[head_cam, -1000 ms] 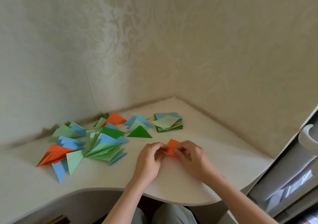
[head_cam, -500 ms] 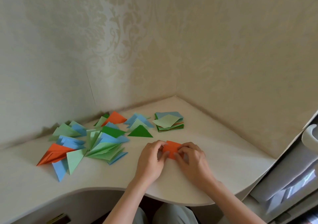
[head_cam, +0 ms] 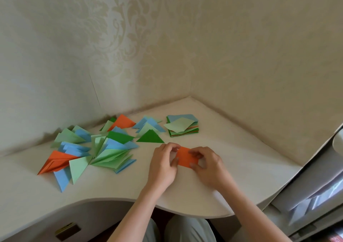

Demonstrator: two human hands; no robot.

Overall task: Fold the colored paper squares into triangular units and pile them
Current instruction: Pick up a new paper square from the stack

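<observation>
Orange paper: it lies on the desk near the front edge, a bit right of the middle. A second ago it looked like a small pointed bit poking up between the fingers. Now it shows as a wider, flatter, four-sided shape.
Left hand: its fingers curl over and pinch the left side of the orange paper, thumb under the near corner.
Right hand: its fingers curl over and pinch the right side of the orange paper.
What changed: the hands have moved a little apart, and more orange shows between them.
What that means: I think the paper is being turned or opened for its next fold. It is not a triangle yet.
Folded triangles: many green, blue and orange ones lie spread over the left part of the desk, toward the back wall. The new one is not with them yet.
Square stack: paper squares not folded yet sit near the back corner, with a light green one on top.
How far along: lots are done, more are left.
</observation>
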